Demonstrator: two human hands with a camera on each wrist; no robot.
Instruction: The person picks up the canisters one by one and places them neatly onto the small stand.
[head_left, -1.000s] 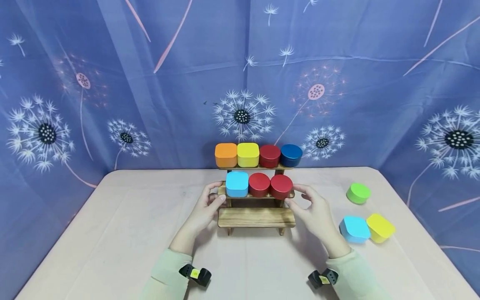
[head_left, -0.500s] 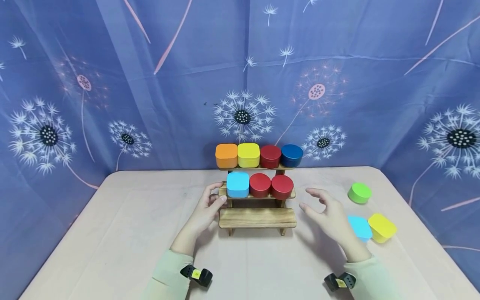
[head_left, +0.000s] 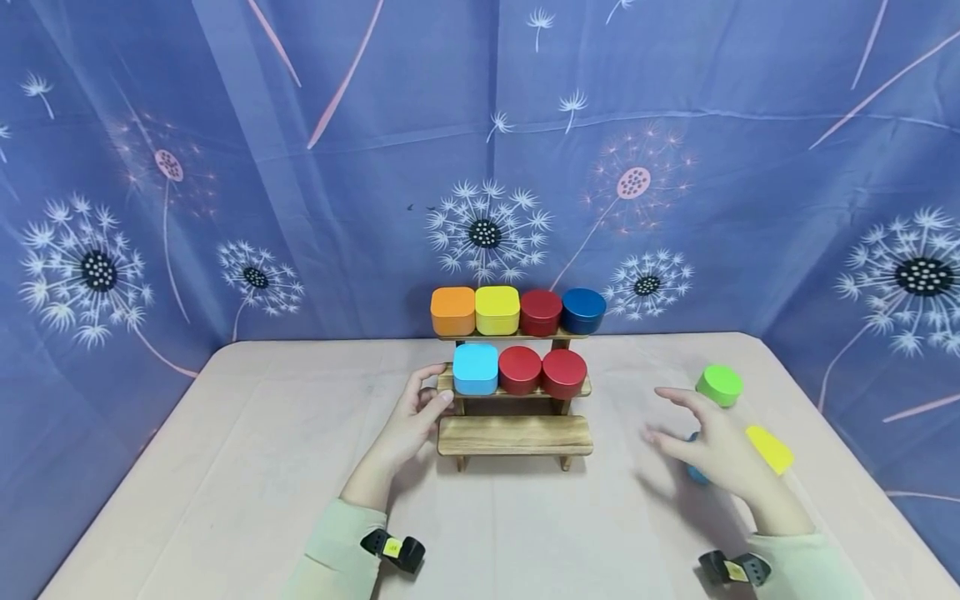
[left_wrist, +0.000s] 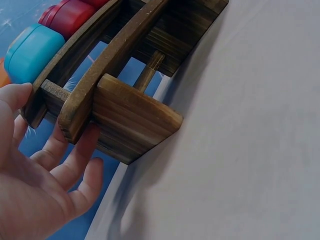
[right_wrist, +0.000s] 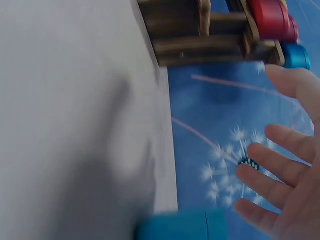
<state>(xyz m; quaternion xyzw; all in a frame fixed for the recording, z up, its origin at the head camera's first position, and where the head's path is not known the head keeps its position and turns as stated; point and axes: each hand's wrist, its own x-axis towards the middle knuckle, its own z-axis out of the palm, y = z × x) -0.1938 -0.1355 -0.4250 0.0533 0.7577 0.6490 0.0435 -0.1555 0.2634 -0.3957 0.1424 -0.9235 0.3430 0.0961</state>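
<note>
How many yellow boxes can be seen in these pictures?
2: one yellow box at the top of the wooden stand, the other yellow box on the table, partly hidden by the right hand.

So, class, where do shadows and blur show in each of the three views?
Head view: bright and mostly crisp, the right hand casting a soft shadow on the table; left wrist view: dimmer, shadow beside the wooden stand; right wrist view: dim, blurred blue box at the bottom edge.

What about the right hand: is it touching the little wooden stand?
No, the right hand is apart from the wooden stand, with tabletop showing between them in the head view.
</note>
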